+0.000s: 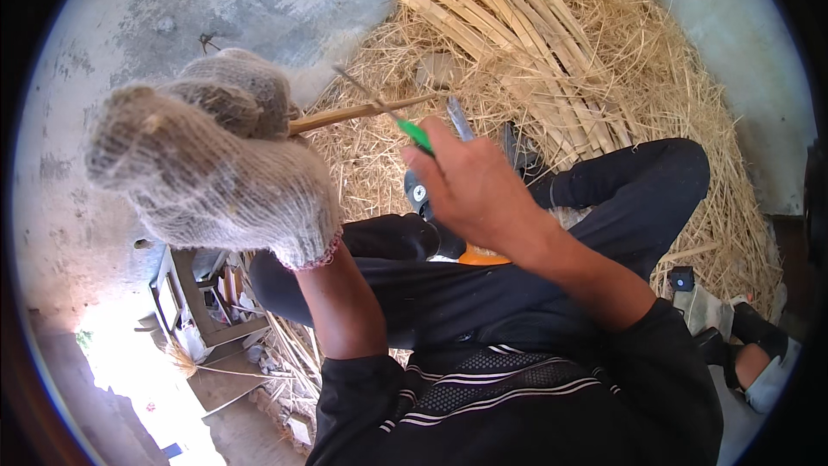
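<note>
A dirty whitish knitted glove covers my left hand, raised at the left with its fingers curled closed. From the glove a split bamboo strip points right, its far end past the knife. My bare right hand is closed around the green handle of a knife. The thin dark blade slants up and left, crossing the strip in this view; whether they touch I cannot tell. A grey-blue flat piece sticks up behind my right hand, and its kind is unclear.
Several long split bamboo strips lie on straw-like shavings beyond my folded legs. At the lower left stands a wooden frame with clutter in it. Another person's foot shows at the lower right. A small black box sits nearby.
</note>
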The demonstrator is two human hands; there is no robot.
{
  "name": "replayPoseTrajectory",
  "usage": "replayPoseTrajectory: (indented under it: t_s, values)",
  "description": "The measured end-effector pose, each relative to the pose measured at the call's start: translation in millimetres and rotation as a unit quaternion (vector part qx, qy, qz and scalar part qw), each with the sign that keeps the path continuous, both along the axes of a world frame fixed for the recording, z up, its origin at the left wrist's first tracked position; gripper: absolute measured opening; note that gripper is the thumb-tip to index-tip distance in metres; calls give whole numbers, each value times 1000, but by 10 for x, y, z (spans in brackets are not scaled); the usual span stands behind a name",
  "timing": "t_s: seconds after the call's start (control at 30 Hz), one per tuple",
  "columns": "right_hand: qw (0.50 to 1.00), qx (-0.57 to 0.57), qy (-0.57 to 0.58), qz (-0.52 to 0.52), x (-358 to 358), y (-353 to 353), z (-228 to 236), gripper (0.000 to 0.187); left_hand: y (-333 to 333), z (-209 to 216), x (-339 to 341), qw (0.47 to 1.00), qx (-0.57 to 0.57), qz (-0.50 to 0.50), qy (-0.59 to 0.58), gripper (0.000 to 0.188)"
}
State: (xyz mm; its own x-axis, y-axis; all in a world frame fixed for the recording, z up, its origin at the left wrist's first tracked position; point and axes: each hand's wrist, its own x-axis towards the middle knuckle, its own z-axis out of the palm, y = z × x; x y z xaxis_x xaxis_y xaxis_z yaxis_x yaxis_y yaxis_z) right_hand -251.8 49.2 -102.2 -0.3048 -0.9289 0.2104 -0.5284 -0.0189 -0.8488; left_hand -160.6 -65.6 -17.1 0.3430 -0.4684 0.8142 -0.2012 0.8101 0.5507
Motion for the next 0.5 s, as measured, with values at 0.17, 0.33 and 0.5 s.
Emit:
replayPoseTrajectory:
  t_s: [0.17, 0.33, 0.5]
  values:
    - [995, 11, 76, -61, 146, -128, -159, 17, 18, -2, 9, 1000, -9, -17, 1, 35]
    - [981, 16, 178, -80, 155, -283, -210, 15, 58, 58, 20, 999, -8, -45, -5, 36]
    - [949, 160, 265, -64, -612, -548, -1386, 17, 229, 43, -25, 987, -6, -157, -30, 40]
